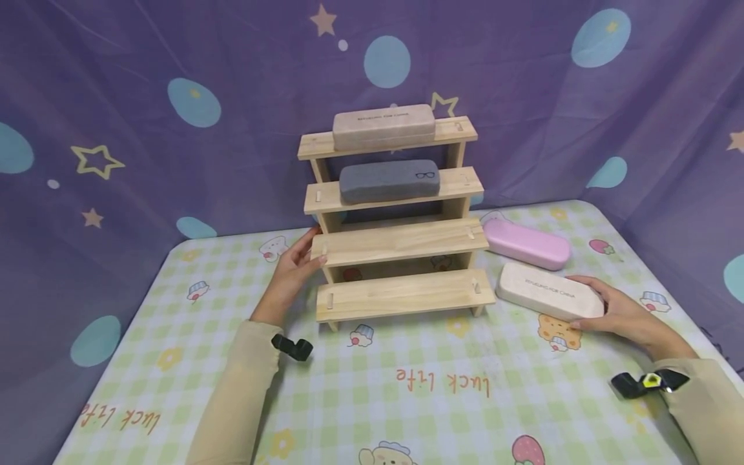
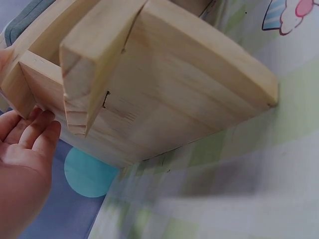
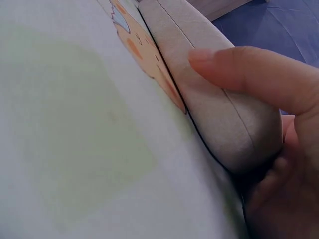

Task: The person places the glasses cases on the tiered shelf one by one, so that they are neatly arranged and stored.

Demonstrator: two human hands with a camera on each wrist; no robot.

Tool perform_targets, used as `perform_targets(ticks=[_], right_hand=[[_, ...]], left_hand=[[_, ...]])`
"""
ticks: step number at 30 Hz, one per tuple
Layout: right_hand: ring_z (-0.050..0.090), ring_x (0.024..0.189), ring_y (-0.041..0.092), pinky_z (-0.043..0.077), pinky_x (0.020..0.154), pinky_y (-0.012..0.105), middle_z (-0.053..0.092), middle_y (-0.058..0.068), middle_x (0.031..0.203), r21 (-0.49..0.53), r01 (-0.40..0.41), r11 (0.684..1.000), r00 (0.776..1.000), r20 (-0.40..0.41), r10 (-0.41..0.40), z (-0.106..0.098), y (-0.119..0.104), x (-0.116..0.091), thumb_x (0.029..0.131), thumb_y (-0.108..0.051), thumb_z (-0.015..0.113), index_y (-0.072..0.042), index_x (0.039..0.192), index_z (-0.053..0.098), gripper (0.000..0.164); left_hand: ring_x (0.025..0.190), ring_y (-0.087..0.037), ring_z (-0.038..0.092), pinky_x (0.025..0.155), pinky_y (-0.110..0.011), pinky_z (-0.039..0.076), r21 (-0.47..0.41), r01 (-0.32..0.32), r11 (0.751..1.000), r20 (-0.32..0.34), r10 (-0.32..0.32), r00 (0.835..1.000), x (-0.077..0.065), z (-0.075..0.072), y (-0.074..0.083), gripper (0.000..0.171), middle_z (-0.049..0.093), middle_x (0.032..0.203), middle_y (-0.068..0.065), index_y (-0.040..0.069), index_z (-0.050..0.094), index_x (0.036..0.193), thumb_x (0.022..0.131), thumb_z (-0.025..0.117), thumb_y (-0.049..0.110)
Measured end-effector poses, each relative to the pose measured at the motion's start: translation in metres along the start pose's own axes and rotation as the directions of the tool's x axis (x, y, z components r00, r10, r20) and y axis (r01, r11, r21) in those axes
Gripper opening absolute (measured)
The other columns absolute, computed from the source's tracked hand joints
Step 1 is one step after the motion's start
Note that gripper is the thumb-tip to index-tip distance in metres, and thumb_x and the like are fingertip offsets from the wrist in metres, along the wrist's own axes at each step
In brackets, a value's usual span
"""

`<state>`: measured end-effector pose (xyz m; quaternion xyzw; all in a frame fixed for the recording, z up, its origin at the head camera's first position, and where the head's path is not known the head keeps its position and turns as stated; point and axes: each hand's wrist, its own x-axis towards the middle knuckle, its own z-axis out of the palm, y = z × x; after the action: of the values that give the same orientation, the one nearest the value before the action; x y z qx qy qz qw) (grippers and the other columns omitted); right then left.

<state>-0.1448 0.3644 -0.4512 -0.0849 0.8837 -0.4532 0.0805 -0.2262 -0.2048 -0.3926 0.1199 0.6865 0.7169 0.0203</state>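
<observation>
A stepped wooden display stand (image 1: 401, 242) with several shelves stands at mid-table. My left hand (image 1: 292, 274) holds the left end of its second-lowest shelf, thumb on top; in the left wrist view the fingers (image 2: 42, 132) reach behind the board. At the right, my right hand (image 1: 624, 316) grips the near end of a cream glasses case (image 1: 549, 290) printed with dark lettering. The right wrist view shows the thumb (image 3: 224, 67) along the side of this case, which lies close over the tablecloth; its other fingers are partly hidden behind the case end.
A beige glasses case (image 1: 383, 128) sits on the top shelf, and a blue-grey one (image 1: 389, 181) on the shelf below it. Behind the cream case a pink case (image 1: 526, 244) lies on the checked tablecloth (image 1: 372, 413). A purple patterned curtain (image 1: 261, 58) hangs behind the table.
</observation>
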Motion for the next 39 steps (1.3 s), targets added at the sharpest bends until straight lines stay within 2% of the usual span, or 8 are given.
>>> perform_targets(ticks=[8,18,25,34,36,39], right_hand=[[0.045,0.094,-0.001,0.033,0.076,0.010,0.048,-0.020,0.114,-0.037,0.020,0.999,0.999,-0.048,-0.022,0.000,0.001,0.002,0.071,-0.014,0.082,-0.013,0.141,0.041,0.080],[0.051,0.092,-0.002,0.041,0.074,0.011,0.055,-0.021,0.111,0.093,0.020,0.996,0.997,-0.081,-0.012,0.000,0.001,0.001,0.074,-0.006,0.078,-0.012,0.138,0.046,0.072],[0.054,0.091,0.000,0.048,0.072,0.018,0.057,-0.019,0.110,0.139,-0.015,0.990,0.998,-0.056,0.023,-0.005,-0.001,-0.001,0.078,-0.006,0.075,-0.015,0.140,0.044,0.070],[0.054,0.090,-0.003,0.044,0.072,0.010,0.057,-0.023,0.109,0.128,0.106,0.986,0.984,-0.157,-0.085,-0.011,-0.013,-0.004,0.075,0.004,0.072,-0.014,0.137,0.050,0.068],[0.055,0.089,-0.002,0.045,0.071,0.011,0.059,-0.020,0.110,0.166,0.154,0.974,0.976,-0.176,-0.125,-0.012,-0.014,-0.004,0.074,0.010,0.069,-0.013,0.135,0.051,0.068],[0.057,0.088,0.000,0.047,0.069,0.012,0.061,-0.015,0.111,0.253,0.240,0.937,0.959,-0.211,-0.189,-0.013,-0.018,-0.003,0.071,0.018,0.064,-0.010,0.132,0.054,0.067]], left_hand=[[0.130,-0.019,0.041,0.096,-0.017,0.043,0.015,0.006,1.000,0.002,-0.006,1.000,0.000,0.000,0.000,0.066,0.030,0.151,-0.017,0.002,0.025,0.148,0.089,0.053,-0.007],[0.134,-0.024,0.036,0.097,-0.017,0.042,0.015,0.002,1.000,-0.003,-0.001,1.000,0.002,-0.001,-0.002,0.066,0.030,0.151,-0.017,0.001,0.026,0.148,0.089,0.054,-0.008],[0.135,-0.026,0.035,0.098,-0.018,0.042,0.018,0.003,1.000,-0.008,-0.002,1.000,0.001,0.000,0.000,0.067,0.029,0.151,-0.017,0.000,0.025,0.147,0.087,0.055,-0.007],[0.136,-0.027,0.033,0.099,-0.018,0.042,0.024,0.011,1.000,-0.010,-0.011,1.000,0.001,0.001,0.000,0.068,0.029,0.151,-0.016,0.001,0.025,0.148,0.087,0.055,-0.006],[0.135,-0.027,0.034,0.098,-0.018,0.042,0.026,0.013,1.000,-0.010,-0.013,1.000,0.001,0.001,0.001,0.068,0.029,0.151,-0.016,0.001,0.025,0.148,0.087,0.055,-0.006],[0.135,-0.027,0.034,0.098,-0.018,0.042,0.024,0.018,1.000,-0.013,-0.017,1.000,0.001,0.002,0.002,0.068,0.029,0.151,-0.016,0.001,0.025,0.148,0.087,0.055,-0.005]])
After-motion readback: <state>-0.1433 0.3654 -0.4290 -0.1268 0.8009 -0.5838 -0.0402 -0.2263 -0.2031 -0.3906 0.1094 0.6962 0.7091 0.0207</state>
